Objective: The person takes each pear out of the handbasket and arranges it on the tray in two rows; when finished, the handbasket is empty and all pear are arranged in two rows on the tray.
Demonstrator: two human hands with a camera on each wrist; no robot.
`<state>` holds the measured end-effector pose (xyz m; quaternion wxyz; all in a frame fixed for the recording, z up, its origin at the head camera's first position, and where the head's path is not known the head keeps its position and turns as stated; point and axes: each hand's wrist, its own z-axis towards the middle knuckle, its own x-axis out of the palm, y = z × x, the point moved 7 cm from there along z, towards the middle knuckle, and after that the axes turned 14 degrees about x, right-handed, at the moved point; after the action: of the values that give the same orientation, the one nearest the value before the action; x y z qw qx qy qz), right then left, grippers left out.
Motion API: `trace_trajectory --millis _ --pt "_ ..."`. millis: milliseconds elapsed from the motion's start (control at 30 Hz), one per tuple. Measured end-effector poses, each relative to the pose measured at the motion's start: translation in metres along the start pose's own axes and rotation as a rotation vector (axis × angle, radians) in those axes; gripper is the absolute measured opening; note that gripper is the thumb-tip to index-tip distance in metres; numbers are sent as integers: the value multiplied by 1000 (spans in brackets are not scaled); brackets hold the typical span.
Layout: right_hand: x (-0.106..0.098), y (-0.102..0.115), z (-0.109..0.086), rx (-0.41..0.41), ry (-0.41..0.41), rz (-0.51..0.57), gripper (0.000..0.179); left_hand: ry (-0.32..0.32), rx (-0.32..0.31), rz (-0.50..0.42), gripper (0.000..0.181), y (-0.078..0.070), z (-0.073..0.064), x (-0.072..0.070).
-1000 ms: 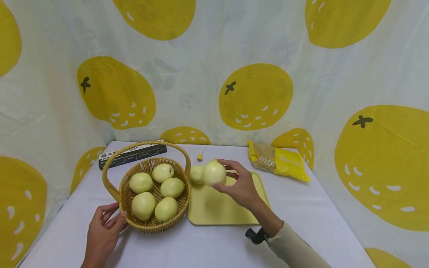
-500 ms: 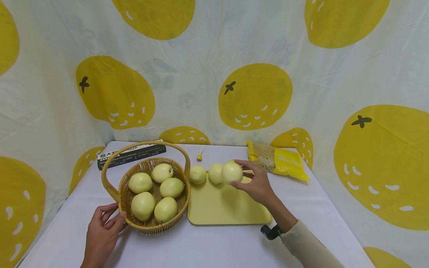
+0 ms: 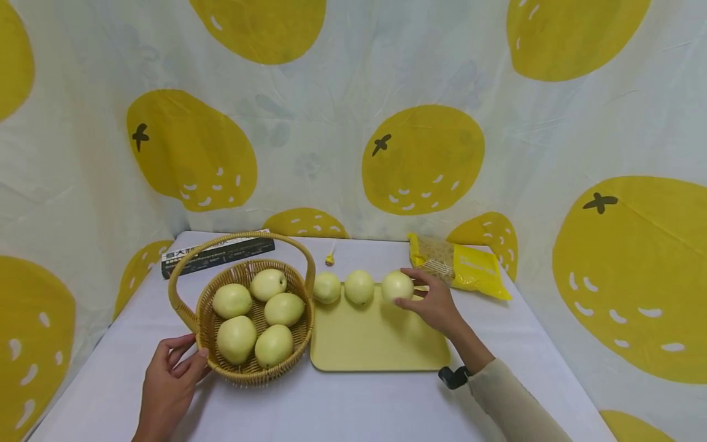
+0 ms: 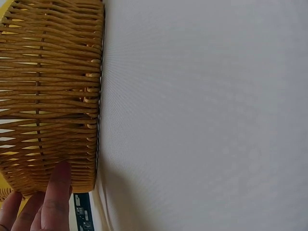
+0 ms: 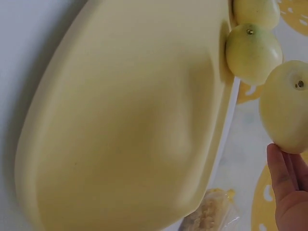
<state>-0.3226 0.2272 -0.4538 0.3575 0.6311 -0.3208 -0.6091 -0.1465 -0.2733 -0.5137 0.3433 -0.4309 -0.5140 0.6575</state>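
Observation:
My right hand [image 3: 436,307] holds a pale yellow-green pear [image 3: 396,287] between thumb and fingers, over the back right part of a yellow tray [image 3: 375,347]. In the right wrist view the held pear [image 5: 286,108] hangs past the tray's edge, fingertips against its side. Two more pears stand in a row along the tray's back edge, a middle pear [image 3: 359,288] and a left pear [image 3: 327,288]. My left hand [image 3: 172,380] grips the near left side of a wicker basket [image 3: 259,376], which contains several pears [image 3: 236,339]. In the left wrist view, fingers [image 4: 57,195] press the woven wall.
A dark pasta box [image 3: 221,261] lies behind the basket, whose tall handle [image 3: 301,245] arches over it. A small yellow lollipop [image 3: 329,259] lies behind the tray. At the back right rests a yellow bag of pasta [image 3: 458,267]. A patterned curtain hangs behind the table.
My right hand has carried its pear rightward past the middle pear and lowered it toward the tray, uncovering the two pears behind. The left hand and basket have stayed put.

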Motion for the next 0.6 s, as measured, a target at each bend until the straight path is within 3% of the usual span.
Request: trace_trajectory --millis 433,600 --pt "14 -16 22 67 64 -121 71 -6 1 -6 55 0 1 0" --pt "20 -13 26 44 94 -133 70 -2 -3 -20 55 1 1 0"
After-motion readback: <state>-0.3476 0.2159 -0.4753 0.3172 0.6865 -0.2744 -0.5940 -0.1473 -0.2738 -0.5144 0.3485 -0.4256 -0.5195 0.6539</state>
